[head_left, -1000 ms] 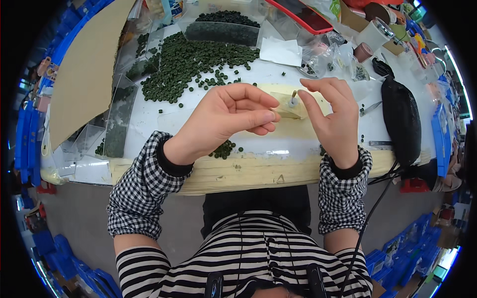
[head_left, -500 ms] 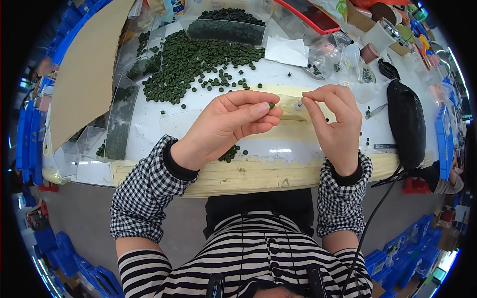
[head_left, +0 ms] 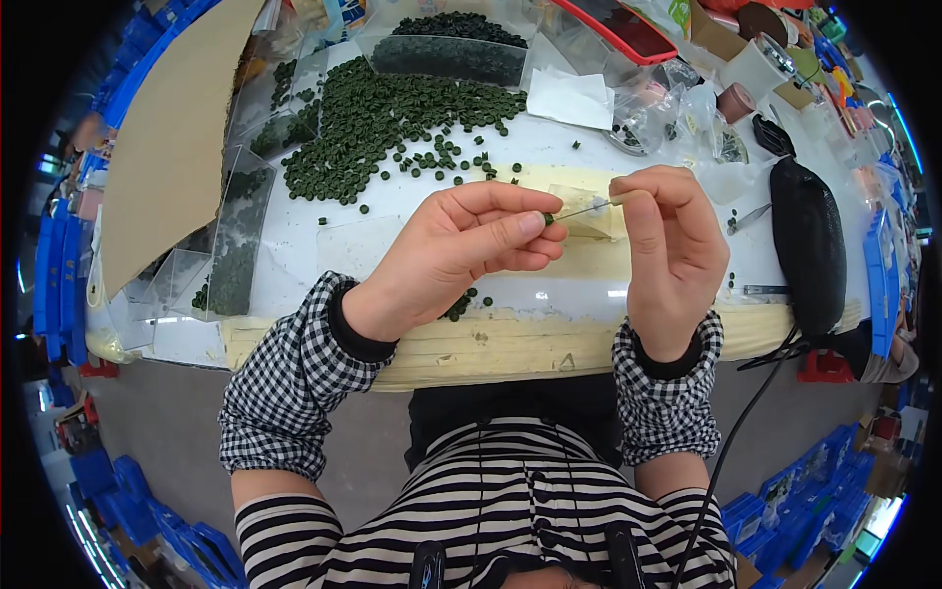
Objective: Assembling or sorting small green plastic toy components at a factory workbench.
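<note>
My left hand [head_left: 461,250] pinches a small dark green bead [head_left: 548,218] between thumb and forefinger. My right hand [head_left: 672,250] holds a thin needle [head_left: 587,208] whose tip meets that bead. Both hands hover above the white table [head_left: 294,236], close together near its front edge. A big heap of the same green beads [head_left: 383,123] lies on the table behind my left hand. A few loose beads [head_left: 459,306] rest under my left wrist.
A brown cardboard sheet [head_left: 177,137] leans at the left. Clear plastic bags [head_left: 231,245] of beads lie at the left, a clear tray [head_left: 446,54] of beads at the back. A black pouch [head_left: 810,245] lies at the right, with tape rolls and small bags [head_left: 687,113] behind.
My hands have drawn slightly apart. The left fingers now pinch a bead at the needle's tip, and the needle shows between the two hands.
</note>
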{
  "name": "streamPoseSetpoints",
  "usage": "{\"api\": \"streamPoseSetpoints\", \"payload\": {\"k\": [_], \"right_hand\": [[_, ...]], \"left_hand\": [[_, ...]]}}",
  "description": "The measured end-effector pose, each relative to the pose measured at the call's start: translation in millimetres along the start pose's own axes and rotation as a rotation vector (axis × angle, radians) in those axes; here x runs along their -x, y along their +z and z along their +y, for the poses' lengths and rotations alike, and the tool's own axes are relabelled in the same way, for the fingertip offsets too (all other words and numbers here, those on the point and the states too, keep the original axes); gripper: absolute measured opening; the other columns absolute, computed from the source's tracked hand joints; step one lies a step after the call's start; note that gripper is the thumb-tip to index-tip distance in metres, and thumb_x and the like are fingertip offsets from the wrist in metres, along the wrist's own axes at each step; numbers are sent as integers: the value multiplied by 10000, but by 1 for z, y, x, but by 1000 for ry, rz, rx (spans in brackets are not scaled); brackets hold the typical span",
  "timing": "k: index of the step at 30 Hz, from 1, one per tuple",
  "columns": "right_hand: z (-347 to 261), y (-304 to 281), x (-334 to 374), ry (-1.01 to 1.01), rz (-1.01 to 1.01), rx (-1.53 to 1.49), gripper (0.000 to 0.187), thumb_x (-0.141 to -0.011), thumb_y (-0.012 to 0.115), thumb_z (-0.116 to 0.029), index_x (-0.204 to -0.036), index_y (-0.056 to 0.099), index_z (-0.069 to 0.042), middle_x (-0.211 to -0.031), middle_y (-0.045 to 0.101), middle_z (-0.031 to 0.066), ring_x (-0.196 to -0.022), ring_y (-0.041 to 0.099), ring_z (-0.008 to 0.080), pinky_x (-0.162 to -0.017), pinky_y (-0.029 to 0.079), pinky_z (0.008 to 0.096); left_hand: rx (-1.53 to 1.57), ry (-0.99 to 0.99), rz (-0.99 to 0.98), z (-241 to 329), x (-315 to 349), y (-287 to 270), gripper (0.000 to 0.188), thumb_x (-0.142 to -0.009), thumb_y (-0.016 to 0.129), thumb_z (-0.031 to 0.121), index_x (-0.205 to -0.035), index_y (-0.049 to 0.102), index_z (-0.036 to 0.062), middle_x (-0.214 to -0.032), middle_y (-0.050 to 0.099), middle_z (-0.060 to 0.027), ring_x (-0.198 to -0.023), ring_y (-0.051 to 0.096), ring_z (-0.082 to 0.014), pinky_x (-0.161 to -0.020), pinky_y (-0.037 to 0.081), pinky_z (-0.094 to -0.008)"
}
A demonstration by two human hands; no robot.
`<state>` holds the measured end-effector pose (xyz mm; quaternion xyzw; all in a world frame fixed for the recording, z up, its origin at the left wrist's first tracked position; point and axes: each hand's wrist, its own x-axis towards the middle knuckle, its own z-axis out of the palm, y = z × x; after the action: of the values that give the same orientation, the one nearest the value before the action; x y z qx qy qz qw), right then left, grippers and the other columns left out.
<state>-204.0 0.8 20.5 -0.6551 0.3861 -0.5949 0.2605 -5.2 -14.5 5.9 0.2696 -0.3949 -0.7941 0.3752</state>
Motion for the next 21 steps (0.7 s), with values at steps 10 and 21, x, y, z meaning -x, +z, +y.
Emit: {"api": "streamPoseSetpoints", "payload": {"k": [10,21], "right_hand": [[6,11,7,178,-47,-303,117,-979,469,-71,-1000,503,39,-926,617,107,-878,639,148,-791,523,262],[9,10,8,121,-75,-229,116,-975,478,-68,-995,507,42,-918,620,109,-848,651,153,-776,528,261]], "left_hand": [[-73,42,34,-2,-1,2,218,-925,564,41,-1137,590,0,-1060,660,-145,-954,661,-179,-854,552,-266],[-100,57,38,-4,-1,0,223,-924,563,39,-1141,587,-6,-1064,658,-148,-955,659,-175,-856,551,-263]]}}
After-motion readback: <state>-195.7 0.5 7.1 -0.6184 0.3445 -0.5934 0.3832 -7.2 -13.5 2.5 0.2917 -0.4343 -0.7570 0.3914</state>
